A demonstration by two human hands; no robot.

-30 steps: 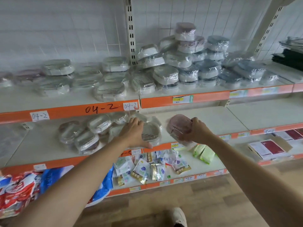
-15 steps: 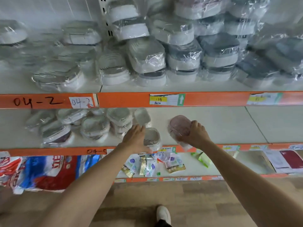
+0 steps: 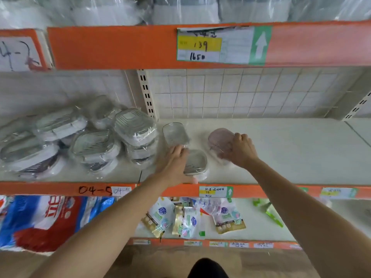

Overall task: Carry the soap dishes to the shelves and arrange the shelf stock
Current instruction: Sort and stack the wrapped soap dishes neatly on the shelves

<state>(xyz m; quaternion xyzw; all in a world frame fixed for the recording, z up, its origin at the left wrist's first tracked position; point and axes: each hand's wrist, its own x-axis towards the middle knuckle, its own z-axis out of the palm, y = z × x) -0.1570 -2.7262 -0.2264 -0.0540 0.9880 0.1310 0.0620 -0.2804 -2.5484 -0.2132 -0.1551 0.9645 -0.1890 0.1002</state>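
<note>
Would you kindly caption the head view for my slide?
Right hand grips a wrapped pink plastic soap dish on the shelf; left hand rests on a clear one.

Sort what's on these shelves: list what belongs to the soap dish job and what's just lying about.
Job: pink soap dish in right hand; clear soap dish under left hand; wrapped soap dish pile.
Lying about: sachets; blue-red bags; price label.
</note>
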